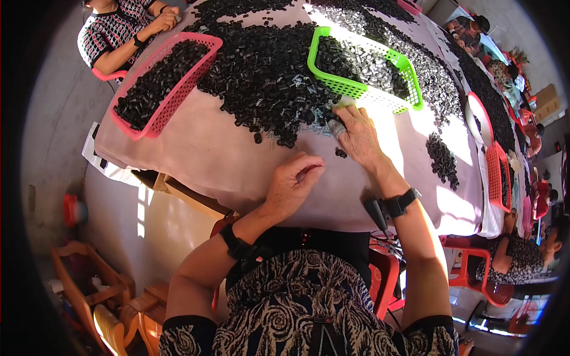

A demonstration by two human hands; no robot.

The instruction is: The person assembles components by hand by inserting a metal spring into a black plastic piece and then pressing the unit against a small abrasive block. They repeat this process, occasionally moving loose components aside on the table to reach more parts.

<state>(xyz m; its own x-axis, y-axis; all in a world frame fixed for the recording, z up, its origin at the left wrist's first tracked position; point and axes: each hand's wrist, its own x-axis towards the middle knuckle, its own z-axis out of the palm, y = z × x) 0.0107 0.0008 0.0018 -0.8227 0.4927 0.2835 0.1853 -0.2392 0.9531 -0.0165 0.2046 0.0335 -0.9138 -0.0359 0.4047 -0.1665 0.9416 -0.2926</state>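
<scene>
A large heap of small black plastic parts (255, 77) covers the far half of the cloth-topped table, with small silvery springs (317, 118) scattered at its near right edge. My right hand (359, 136) reaches into that edge beside the springs, pale wrapping on its thumb and a fingertip. Its fingers are bent together around something I cannot make out. Nearer to me, above the bare cloth, my left hand (294, 185) is closed with thumb and fingers curled in; whatever it holds is hidden. One loose black part (341, 153) lies on the cloth just below my right hand.
Beyond my right hand stands a green basket (338, 86) of black parts; a pink basket (155, 121) of them sits at left. A smaller heap (442, 160) lies at right, near a red basket (496, 178). Another person (119, 35) works at the far left; several others sit at right.
</scene>
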